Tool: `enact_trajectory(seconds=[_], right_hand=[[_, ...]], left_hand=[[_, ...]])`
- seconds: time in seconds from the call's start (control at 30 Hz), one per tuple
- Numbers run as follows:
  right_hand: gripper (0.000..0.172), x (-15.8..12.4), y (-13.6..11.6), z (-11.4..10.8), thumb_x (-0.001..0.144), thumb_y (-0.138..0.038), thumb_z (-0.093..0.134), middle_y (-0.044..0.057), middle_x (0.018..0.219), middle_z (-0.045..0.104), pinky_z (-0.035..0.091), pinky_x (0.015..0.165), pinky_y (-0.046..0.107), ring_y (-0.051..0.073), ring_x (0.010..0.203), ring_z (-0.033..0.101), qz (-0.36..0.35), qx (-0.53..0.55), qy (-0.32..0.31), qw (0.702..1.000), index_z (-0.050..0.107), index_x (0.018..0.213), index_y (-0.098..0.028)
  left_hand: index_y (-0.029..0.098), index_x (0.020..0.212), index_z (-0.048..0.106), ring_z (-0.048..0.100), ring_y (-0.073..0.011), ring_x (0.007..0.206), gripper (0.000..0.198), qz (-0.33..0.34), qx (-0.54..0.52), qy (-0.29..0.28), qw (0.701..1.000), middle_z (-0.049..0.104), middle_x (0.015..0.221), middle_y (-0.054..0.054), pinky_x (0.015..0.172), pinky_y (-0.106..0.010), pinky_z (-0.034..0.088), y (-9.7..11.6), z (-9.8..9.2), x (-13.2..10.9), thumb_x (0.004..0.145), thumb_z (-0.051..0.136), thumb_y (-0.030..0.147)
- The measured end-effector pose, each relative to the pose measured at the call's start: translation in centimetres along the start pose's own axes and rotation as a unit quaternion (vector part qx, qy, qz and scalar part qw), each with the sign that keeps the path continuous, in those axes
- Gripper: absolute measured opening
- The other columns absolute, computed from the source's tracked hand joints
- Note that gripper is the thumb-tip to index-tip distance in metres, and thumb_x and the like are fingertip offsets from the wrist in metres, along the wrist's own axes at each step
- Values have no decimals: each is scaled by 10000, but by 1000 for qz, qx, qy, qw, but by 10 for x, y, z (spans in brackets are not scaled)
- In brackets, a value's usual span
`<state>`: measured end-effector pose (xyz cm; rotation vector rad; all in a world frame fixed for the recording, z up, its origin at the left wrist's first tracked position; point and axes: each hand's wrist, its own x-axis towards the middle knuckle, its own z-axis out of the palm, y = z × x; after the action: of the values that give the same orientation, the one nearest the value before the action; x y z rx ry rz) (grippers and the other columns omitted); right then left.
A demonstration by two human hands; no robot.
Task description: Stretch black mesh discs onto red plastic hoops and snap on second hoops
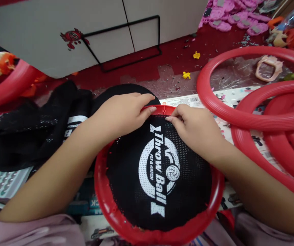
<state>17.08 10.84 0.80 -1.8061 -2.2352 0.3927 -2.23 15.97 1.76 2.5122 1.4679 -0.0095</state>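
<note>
At centre, close to the person's body, red hoop (103, 194) with black mesh (126, 171) stretched across it, white "Throw Ball" print on the mesh. Left hand (122, 114) fingers closed on the hoop's far rim; right hand (195, 128) just beside it, fingers pinched on the mesh edge at that same rim. Loose mesh pile (21, 136) to the left on the tabletop (167, 78), stack of bare red rings (251, 119) to the right, yellow bits (186, 75) and pink parts (228, 17) further back

both hands (122, 112) pinching red hoop (159, 110), black mesh (159, 167)
</note>
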Motion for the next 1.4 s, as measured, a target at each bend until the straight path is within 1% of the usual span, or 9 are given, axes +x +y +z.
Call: enact_trajectory(seconds=[0.07,0.13,0.23,0.4,0.6,0.73,0.87,1.1,1.4], right_hand=[[179,1,1,0,920,-258,496,69,787,703,295,604,287,197,693,603,-12,-13,-12,1000,637,869,-160],[180,2,1,0,924,-248,483,72,816,705,302,615,288,205,724,612,-30,-11,-27,999,631,871,-160],[182,3,2,-1,928,-246,475,74,847,703,316,633,287,205,754,613,-47,3,-42,998,628,886,-157],[188,3,4,0,936,-243,460,72,848,692,318,633,277,193,753,601,-46,15,-43,998,621,906,-151],[197,4,3,0,938,-227,440,88,869,691,314,632,285,205,772,606,-44,1,-47,998,619,935,-143],[203,4,2,1,925,-181,427,100,879,695,309,622,297,219,782,618,-47,-27,-50,997,622,952,-130],[217,4,3,4,924,-170,411,106,883,700,309,615,302,224,779,627,-53,-47,-43,997,622,950,-131],[235,5,3,7,922,-178,397,105,859,702,306,598,309,239,766,636,-42,-64,-22,997,629,923,-140],[220,4,4,-1,883,-191,433,118,852,709,317,590,319,248,761,631,-1,-76,-55,996,648,888,-145]], left_hand=[[217,1190,606,620,-309,1023,390,-10,0,19,1000,689,1032,-92,924,-443,440,3,1,2,916,390,390],[188,1092,642,609,-299,1029,345,6,-26,46,999,681,1007,-100,940,-437,432,4,3,3,908,411,365],[166,893,671,590,-264,1070,227,49,-128,81,987,659,1074,-104,982,-399,420,4,5,4,849,517,327],[171,733,689,609,-230,1055,147,14,-296,22,955,650,1154,-79,1003,-398,423,3,13,3,745,646,311],[170,676,644,639,-214,984,132,-24,-368,23,929,686,1094,-71,961,-397,449,0,24,4,762,628,269],[168,675,624,652,-222,950,147,-56,-356,47,932,711,1015,-70,889,-375,472,-1,28,8,771,619,279],[164,658,620,657,-225,911,167,-54,-310,56,947,715,944,-69,825,-359,480,2,29,10,777,605,281],[157,646,606,651,-219,907,161,-34,-286,82,954,694,915,-67,821,-353,481,6,30,10,773,592,254],[158,620,576,628,-208,886,187,-29,-260,87,961,677,906,-59,838,-351,469,9,32,9,783,575,250]])
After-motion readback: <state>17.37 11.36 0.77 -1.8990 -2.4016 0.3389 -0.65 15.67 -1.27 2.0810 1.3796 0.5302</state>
